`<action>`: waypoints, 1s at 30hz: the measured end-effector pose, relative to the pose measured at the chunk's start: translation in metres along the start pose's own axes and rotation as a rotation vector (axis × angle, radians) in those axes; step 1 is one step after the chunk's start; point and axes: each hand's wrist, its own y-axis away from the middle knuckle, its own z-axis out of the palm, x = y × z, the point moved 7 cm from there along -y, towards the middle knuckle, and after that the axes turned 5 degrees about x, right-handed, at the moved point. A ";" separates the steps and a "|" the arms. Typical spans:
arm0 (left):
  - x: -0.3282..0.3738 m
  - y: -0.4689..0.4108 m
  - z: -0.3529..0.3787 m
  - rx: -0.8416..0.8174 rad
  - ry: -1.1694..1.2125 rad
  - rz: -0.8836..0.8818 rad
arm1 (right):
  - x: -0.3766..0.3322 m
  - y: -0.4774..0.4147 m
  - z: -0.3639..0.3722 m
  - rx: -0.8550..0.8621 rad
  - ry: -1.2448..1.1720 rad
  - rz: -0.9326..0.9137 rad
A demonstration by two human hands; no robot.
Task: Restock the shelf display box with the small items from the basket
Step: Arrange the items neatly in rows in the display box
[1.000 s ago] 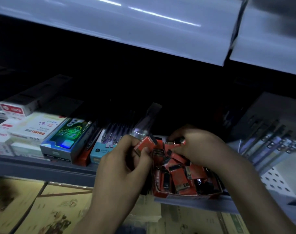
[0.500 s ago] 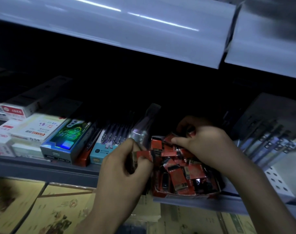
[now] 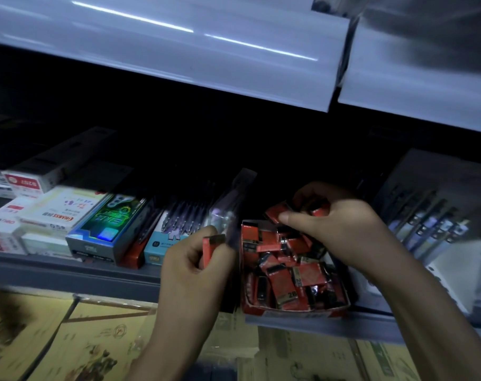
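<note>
A red display box (image 3: 294, 312) sits on the shelf's front edge, filled with several small red-and-black packs (image 3: 284, 287) lying jumbled. My left hand (image 3: 189, 273) is just left of the box and holds one red pack (image 3: 209, 247) upright between thumb and fingers. My right hand (image 3: 341, 229) hovers over the box's back end, pinching another red pack (image 3: 275, 213) and curled around more of them. The basket is out of view.
To the left on the shelf (image 3: 69, 273) stand a holographic green box (image 3: 107, 224), white stationery boxes (image 3: 52, 213) and a light-blue pen box (image 3: 165, 243). Pen racks (image 3: 437, 224) stand on the right. A clear packet (image 3: 233, 204) leans beside the red box. Cardboard cartons (image 3: 69, 339) lie below.
My right hand has lifted a red pack toward the back of the box. My left hand has drawn slightly left and down with its own pack.
</note>
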 end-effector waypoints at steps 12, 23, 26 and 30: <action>-0.007 -0.004 0.012 -0.142 0.088 -0.064 | 0.002 0.005 0.007 -0.113 -0.296 0.045; 0.001 0.000 0.013 -0.213 0.221 -0.197 | -0.028 0.023 0.045 -0.387 -0.587 0.030; -0.005 0.000 0.009 -0.187 0.314 -0.295 | -0.027 0.017 0.040 -0.292 -0.629 0.069; -0.004 0.002 0.008 -0.196 0.436 -0.391 | -0.036 0.016 0.041 -0.316 -0.653 -0.007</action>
